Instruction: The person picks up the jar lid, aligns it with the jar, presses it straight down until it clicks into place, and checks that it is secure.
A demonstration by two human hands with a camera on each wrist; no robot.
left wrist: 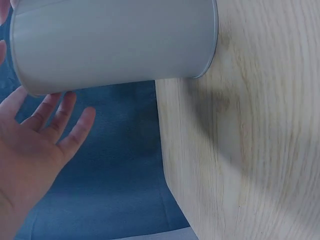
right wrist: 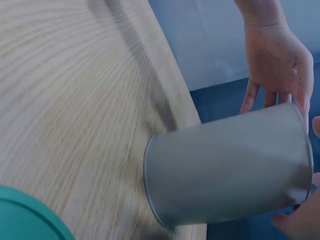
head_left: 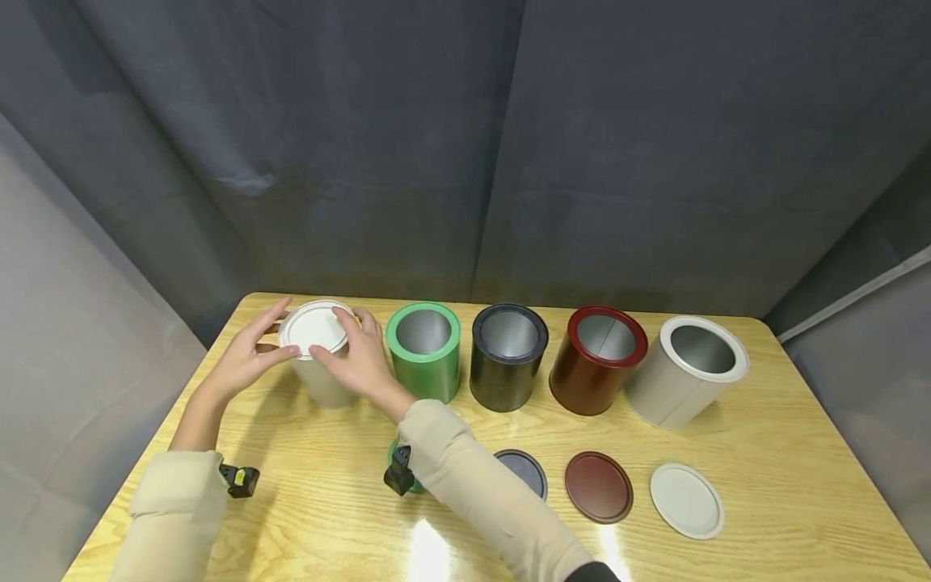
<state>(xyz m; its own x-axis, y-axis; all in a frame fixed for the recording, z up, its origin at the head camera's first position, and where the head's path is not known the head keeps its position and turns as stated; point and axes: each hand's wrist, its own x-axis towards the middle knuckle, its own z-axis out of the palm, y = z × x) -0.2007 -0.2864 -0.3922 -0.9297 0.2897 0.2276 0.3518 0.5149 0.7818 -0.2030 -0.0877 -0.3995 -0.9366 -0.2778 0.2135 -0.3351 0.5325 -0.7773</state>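
near the front edge of the worktop (head_left: 320, 493) three loose lids lie flat. further back, at the row's left end, the grey can (head_left: 323, 380) stands upright with the white lid (head_left: 314, 327) on its mouth. both grips lie open, left hand (head_left: 250, 356) and right hand (head_left: 360, 360) fingertips on the lid's rim. best to press evenly all round, keeping it level.

Both arms, sleeved in beige, are stretched forward from the lower edge of the head view, the right forearm angled across toward the left. The left hand (head_left: 250, 356) is held with fingers extended and slightly spread, thumb pointing inward. The right hand (head_left: 356, 356) is raised opposite it, fingers gently bent, thumb reaching toward the left. A small black device is worn at each wrist
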